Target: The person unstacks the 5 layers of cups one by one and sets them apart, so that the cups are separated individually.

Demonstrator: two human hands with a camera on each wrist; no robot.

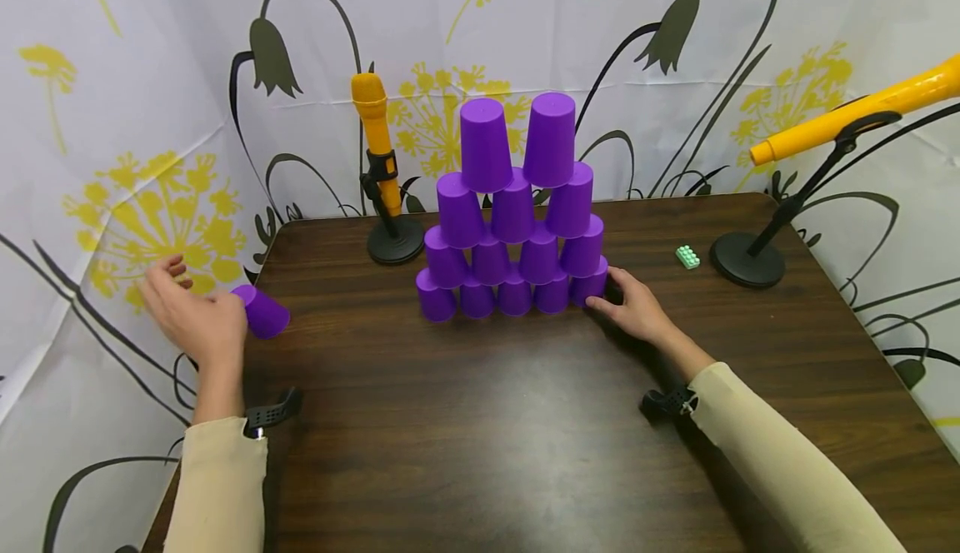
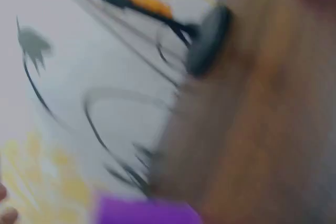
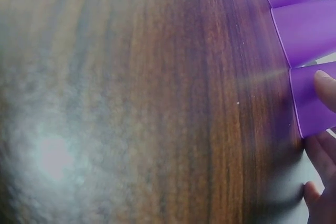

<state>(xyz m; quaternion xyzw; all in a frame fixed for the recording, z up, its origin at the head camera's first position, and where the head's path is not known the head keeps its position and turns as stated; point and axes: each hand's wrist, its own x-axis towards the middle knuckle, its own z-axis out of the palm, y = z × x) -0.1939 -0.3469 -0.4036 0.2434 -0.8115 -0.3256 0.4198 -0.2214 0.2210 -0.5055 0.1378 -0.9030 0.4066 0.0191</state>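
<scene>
Purple cups [image 1: 513,218] stand upside down in a stacked wall, rows narrowing upward to two cups at the top. My right hand [image 1: 633,307] grips the bottom row's rightmost cup [image 3: 310,98], thumb on its front and fingers around its far side. Off at the left, by the table edge, my left hand [image 1: 198,316] holds one loose purple cup [image 1: 262,311] at the thumb. That cup is tilted; its contact with the fingers is partly hidden. In the blurred left wrist view, the cup [image 2: 147,212] shows at the bottom, with fingertips [image 2: 6,214] at the left edge.
Behind the stack's left side stands a yellow microphone [image 1: 372,107] on a black stand [image 1: 395,241]. Another yellow microphone [image 1: 855,120] leans over its stand [image 1: 747,260] at the right. A small mint-green studded brick [image 1: 687,257] lies near it on the brown table [image 1: 487,428].
</scene>
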